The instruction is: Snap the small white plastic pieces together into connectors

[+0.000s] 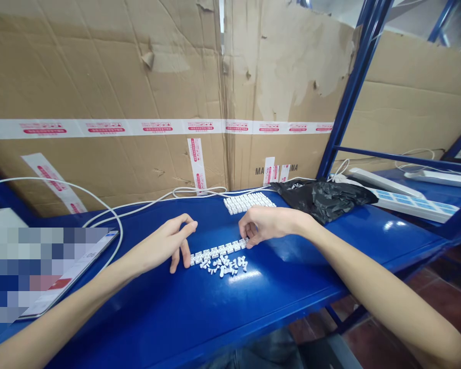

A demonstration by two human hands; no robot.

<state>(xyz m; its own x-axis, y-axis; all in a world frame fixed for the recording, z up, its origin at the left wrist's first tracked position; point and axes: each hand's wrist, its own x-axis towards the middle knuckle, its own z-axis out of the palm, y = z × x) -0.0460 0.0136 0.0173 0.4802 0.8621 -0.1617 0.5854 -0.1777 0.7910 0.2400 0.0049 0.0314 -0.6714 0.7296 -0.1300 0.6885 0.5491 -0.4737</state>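
A row of small white slotted plastic pieces (218,250) lies on the blue tabletop between my two hands. My left hand (171,242) is at the row's left end, its fingers apart and a lowered fingertip against the last piece. At the right end, my right hand (267,224) has its thumb and fingers closed on the end piece. Just in front of the row is a loose pile of small white plastic pegs (223,265). Behind my right hand sits a block of similar white pieces (249,202), set in close rows.
A black plastic bag (322,197) lies at the back right, beside long white strips (411,200). White cables (138,202) run along the back by a cardboard wall (157,92). A flat panel with a blurred surface (69,277) is on the left. The blue table's front edge (269,325) is near me.
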